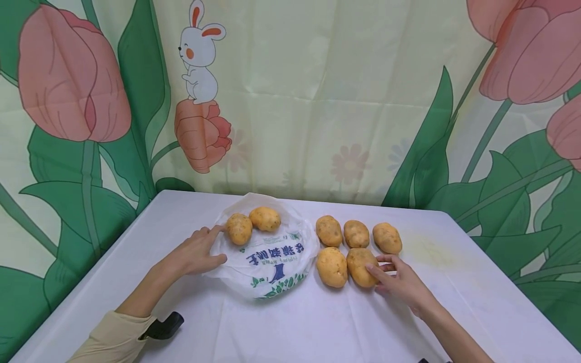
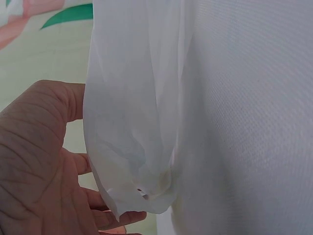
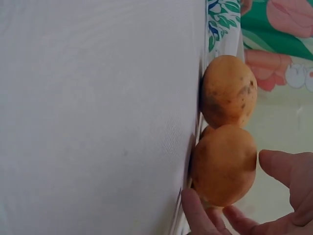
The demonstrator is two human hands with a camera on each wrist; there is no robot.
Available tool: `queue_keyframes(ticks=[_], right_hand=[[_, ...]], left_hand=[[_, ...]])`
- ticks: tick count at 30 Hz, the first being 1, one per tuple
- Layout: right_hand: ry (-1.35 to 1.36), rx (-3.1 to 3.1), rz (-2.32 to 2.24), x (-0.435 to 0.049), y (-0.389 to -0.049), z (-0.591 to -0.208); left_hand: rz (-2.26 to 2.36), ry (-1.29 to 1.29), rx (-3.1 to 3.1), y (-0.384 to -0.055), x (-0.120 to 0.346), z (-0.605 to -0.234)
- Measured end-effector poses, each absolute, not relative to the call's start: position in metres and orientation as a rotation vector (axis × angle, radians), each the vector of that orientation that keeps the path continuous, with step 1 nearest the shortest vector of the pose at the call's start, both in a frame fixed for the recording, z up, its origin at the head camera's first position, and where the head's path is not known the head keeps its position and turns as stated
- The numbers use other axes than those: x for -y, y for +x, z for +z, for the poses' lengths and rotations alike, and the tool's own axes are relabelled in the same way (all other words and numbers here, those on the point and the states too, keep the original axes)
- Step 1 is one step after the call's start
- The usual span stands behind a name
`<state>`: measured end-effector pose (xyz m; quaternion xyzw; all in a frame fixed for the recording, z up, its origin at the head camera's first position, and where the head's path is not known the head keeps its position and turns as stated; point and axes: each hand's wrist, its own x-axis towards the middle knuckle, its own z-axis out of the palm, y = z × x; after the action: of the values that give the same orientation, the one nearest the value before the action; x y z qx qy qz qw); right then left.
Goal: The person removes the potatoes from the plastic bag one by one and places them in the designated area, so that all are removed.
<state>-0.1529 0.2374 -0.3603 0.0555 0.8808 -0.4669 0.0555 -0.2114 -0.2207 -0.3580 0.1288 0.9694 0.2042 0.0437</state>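
Note:
Two potatoes, one to the left [image 1: 238, 229] and one to the right [image 1: 265, 219], lie on a white plastic bag [image 1: 277, 252] with blue and green print. My left hand [image 1: 197, 252] is at the bag's left edge, fingers spread, index fingertip right by the left potato. In the left wrist view, bag film [image 2: 132, 107] hides part of its fingers. My right hand [image 1: 401, 282] is around the right side of a potato [image 1: 360, 267] on the table. In the right wrist view its thumb [image 3: 279, 166] stands slightly off that potato [image 3: 225, 166], fingertips close below.
Another potato [image 1: 332, 267] sits left of the one by my right hand. Behind them are three more: left [image 1: 329, 231], middle [image 1: 356, 234] and right [image 1: 387, 238]. A white cloth covers the table [image 1: 272, 327]; a printed curtain [image 1: 290, 101] hangs behind its far edge.

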Motion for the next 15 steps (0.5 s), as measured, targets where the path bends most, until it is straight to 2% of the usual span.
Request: queue_keyframes(ticks=[8,15], right_hand=[[0.073,-2.921,-1.109,-0.231,-0.146,-0.353],[-0.124,-3.127,-1.101,-0.212,-0.139,-0.345]], left_hand=[[0.622,0.408,-2.965,-0.210,0.221,-0.356],[0.633,0.405,-2.966,-0.209,0.221,-0.357]])
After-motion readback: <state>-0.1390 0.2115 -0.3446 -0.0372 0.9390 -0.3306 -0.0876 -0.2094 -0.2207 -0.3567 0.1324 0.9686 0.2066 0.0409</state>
